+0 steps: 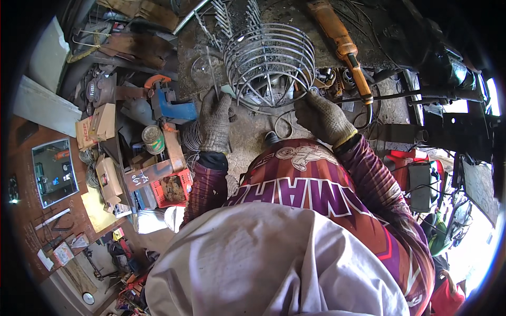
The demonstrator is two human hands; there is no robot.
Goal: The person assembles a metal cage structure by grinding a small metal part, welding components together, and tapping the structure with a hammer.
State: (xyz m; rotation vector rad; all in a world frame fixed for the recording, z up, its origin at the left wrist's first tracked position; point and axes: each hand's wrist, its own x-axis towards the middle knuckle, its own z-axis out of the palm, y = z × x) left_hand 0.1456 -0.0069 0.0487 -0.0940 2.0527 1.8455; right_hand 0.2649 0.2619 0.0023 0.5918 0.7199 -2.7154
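A round cage-like basket of bare metal rings and ribs (pixel 269 65) sits tilted at the bench's near edge, in front of me. My right hand (pixel 326 117), in a grey knit glove, is closed on its near right rim. At its left side my left hand (pixel 215 118), gloved the same way, is closed around a thin metal rod (pixel 212 71) that points up and away from me. A small pale green piece (pixel 227 90) shows beside the left fingers. The fingertips of both hands are partly hidden.
An orange angle grinder (pixel 342 45) lies right of the basket, its cord trailing nearer. Twisted metal bars (pixel 222 18) lie behind. Leftward are a blue vise (pixel 176 107), a green tin can (pixel 153 138), and a red plastic basket (pixel 171 189). Someone in red (pixel 447 292) is at the lower right.
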